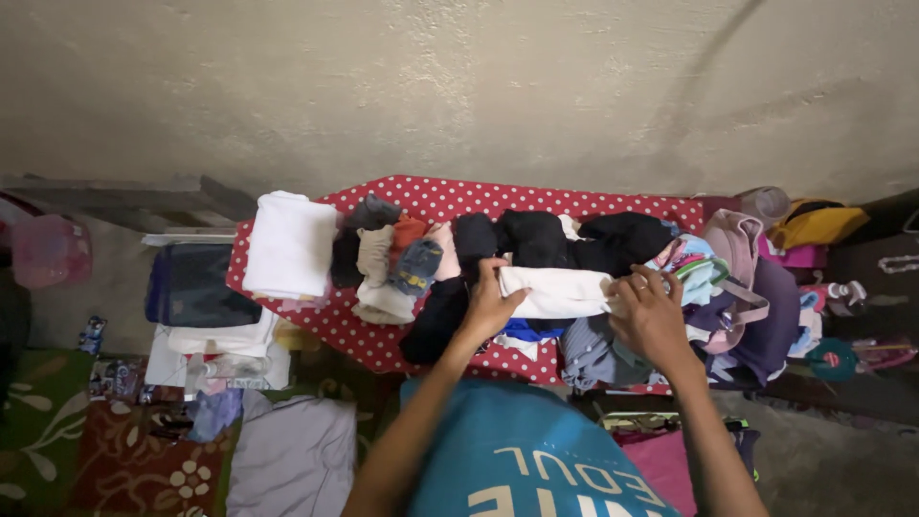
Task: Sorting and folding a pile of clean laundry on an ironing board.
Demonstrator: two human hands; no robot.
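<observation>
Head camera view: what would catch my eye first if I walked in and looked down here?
Probably the red polka-dot board in the middle, heaped with crumpled clothes. At its centre the left hand and right hand grip the two ends of a folded white garment. A neat folded white stack sits at the board's left end, and a dark pile of clothes lies along the far edge by the wall.

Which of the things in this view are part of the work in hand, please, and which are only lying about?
In hand:
- left hand
- right hand
- white cloth, held at both ends
- ironing board, red with white dots

Lying about:
- folded white stack
- dark clothes
- pink bag
- pink tub
</observation>
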